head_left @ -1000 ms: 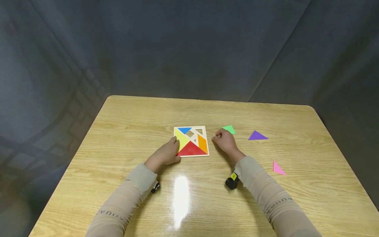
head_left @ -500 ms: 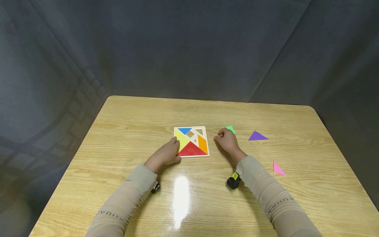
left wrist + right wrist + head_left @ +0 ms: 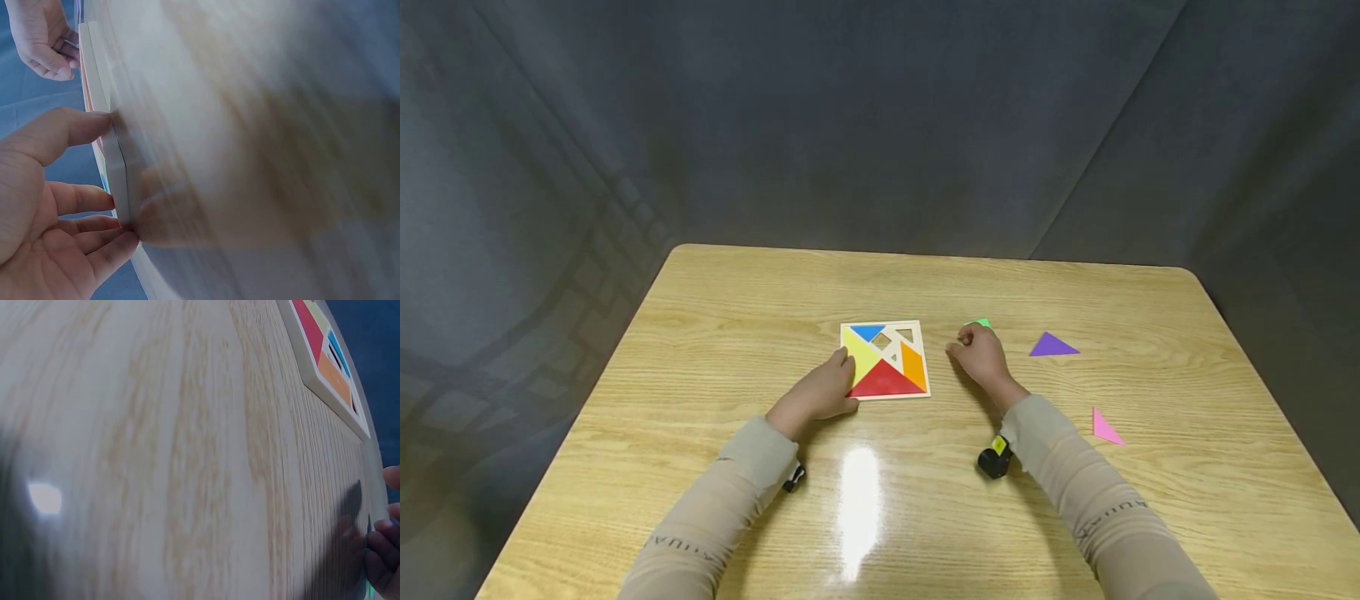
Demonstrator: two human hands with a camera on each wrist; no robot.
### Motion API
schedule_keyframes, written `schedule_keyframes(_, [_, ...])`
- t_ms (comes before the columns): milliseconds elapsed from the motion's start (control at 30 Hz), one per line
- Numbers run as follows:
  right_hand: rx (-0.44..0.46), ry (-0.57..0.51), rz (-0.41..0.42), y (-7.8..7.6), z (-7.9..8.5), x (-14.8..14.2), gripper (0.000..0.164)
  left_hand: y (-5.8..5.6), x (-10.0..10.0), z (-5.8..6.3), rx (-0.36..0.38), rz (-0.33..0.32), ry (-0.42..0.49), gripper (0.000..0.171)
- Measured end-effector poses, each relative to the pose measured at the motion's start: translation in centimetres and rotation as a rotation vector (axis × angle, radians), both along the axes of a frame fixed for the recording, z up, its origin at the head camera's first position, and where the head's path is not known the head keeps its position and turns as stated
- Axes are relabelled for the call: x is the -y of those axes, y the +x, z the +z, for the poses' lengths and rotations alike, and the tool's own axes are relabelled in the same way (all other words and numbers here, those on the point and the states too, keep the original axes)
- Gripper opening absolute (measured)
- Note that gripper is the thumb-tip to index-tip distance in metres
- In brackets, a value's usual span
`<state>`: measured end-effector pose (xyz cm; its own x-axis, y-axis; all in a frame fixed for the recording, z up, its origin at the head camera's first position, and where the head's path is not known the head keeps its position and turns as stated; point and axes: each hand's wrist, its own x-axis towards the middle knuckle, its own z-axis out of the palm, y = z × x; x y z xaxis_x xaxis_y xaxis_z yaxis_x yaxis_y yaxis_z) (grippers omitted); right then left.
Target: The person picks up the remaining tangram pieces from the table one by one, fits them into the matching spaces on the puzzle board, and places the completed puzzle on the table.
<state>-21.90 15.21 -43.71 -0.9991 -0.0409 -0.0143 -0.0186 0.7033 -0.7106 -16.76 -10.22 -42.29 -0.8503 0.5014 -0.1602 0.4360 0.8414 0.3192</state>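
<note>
My left hand (image 3: 822,385) holds the left side of a square tangram board (image 3: 927,379). In the left wrist view its thumb and fingertips press the board's pale edge (image 3: 119,178). Yellow (image 3: 861,354), red (image 3: 883,380), blue (image 3: 868,332) and orange (image 3: 913,365) pieces lie in the board, beside several open cut-outs. To the right of the board, my right hand (image 3: 981,358) is low over the table with bent fingers. It covers most of a green piece (image 3: 979,322); whether the fingers touch or pinch it is hidden. In the right wrist view only its fingers (image 3: 382,550) show, at the edge.
A purple triangle (image 3: 1052,344) lies flat to the right of my right hand. Nearer the front right is a pink triangle (image 3: 1105,427). The wooden table (image 3: 737,300) meets dark curtains (image 3: 880,125) at its back.
My right hand has shifted slightly to the right, covering more of the green piece. The left hand and the board stay where they were.
</note>
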Motion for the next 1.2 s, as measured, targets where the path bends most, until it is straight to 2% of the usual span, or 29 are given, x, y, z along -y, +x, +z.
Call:
schedule_keyframes(367, [-0.034, 0.018, -0.020, 0.0, 0.0, -0.2, 0.031, 0.1, 0.0, 0.1, 0.018, 0.017, -0.001, 0.067])
schedule_keyframes(500, [-0.050, 0.040, -0.030, 0.0, 0.1, -0.3, 0.033, 0.1, 0.0, 0.1, 0.005, 0.016, 0.005, 0.064])
schedule_keyframes(667, [-0.033, 0.053, -0.043, 0.0, 0.2, -0.5, 0.036, 0.0, 0.1, -0.1, -0.017, 0.008, 0.005, 0.060])
schedule_keyframes(1200, [-0.013, 0.084, -0.097, -0.4, 0.0, -1.2, 0.040, 0.0, 0.0, -0.1, -0.006, 0.011, -0.008, 0.063])
